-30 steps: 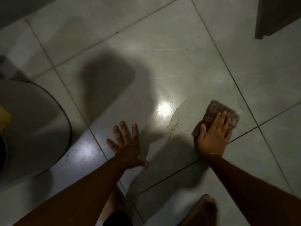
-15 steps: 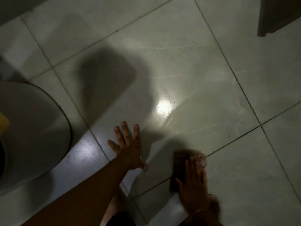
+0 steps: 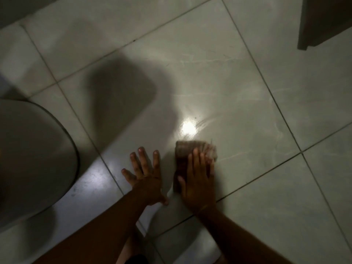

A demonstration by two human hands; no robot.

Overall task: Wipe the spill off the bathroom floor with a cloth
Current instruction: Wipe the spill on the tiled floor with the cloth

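Observation:
A folded brown cloth lies flat on the pale tiled floor, just below a bright light reflection. My right hand presses down on the cloth with fingers spread, covering its near half. My left hand is planted flat on the tile to the left of the cloth, fingers apart, holding nothing. A thin wet sheen with faint streaks shows on the tile near the reflection. The cloth's far right corner is blurred.
A grey rounded toilet base fills the left side. A dark door or cabinet edge stands at the top right. Dark shadows cover the tile at centre left. My knee shows at the bottom edge.
My right hand swept the cloth from the right side of the tile down towards me, then forward again to just below the reflection. The dark streak in the spill is gone. My left hand stayed planted.

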